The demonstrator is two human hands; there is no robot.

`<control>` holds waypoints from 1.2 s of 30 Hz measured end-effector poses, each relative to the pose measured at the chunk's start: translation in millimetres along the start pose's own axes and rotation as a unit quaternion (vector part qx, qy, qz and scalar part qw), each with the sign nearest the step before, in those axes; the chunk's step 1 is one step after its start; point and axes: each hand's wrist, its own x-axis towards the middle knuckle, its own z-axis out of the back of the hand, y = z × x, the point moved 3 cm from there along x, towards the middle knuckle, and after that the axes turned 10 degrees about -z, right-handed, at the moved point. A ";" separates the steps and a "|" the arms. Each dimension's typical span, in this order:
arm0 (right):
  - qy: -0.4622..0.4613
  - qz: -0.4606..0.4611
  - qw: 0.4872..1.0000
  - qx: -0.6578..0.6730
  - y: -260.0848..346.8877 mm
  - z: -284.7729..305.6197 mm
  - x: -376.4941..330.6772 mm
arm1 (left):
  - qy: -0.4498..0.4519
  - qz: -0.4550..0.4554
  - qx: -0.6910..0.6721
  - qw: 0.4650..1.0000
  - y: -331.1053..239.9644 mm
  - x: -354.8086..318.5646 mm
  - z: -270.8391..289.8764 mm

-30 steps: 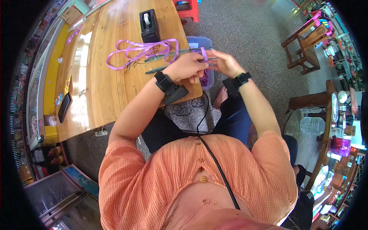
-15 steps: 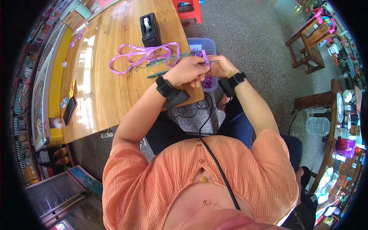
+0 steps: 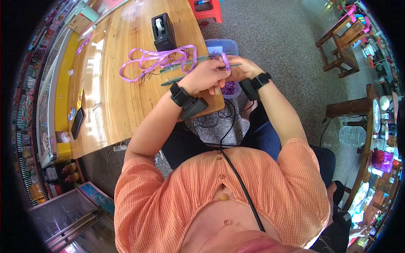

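Observation:
Both my hands meet over the table's right corner. My left hand (image 3: 206, 76) is closed, its fingertips pinching beside a short strip of purple ribbon (image 3: 225, 62). A thin dark green stick (image 3: 234, 65) crosses that strip and pokes out toward the right. My right hand (image 3: 244, 68) is curled in from the other side against the ribbon; some of its fingers are hidden behind the left hand. Left of them, a long purple ribbon (image 3: 136, 78) lies in loose loops on the table. More dark green sticks (image 3: 171, 81) rest beside it.
A black tape dispenser (image 3: 163, 36) stands behind the ribbon on the wooden table (image 3: 118, 109). Below the table's right edge sits a clear plastic box (image 3: 233, 45) with purple pieces. A phone (image 3: 77, 123) lies at far left. A black cable (image 3: 236, 175) hangs down my front.
My hands stay together at the same spot with the ribbon and stick, shifting only slightly. The whole view has moved a little; the things on the table lie as before.

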 end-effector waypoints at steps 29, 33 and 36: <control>-0.170 -0.027 0.978 0.122 31.4 -44.2 -44.2 | -0.129 0.005 0.256 0.958 -25.9 20.9 15.0; -0.216 -0.005 0.972 0.089 37.4 -57.5 -52.6 | -0.153 0.030 0.206 0.966 -19.6 19.9 20.4; -0.279 -0.008 0.958 0.073 29.1 -48.7 -55.2 | -0.164 0.044 0.160 0.972 -23.6 18.8 16.0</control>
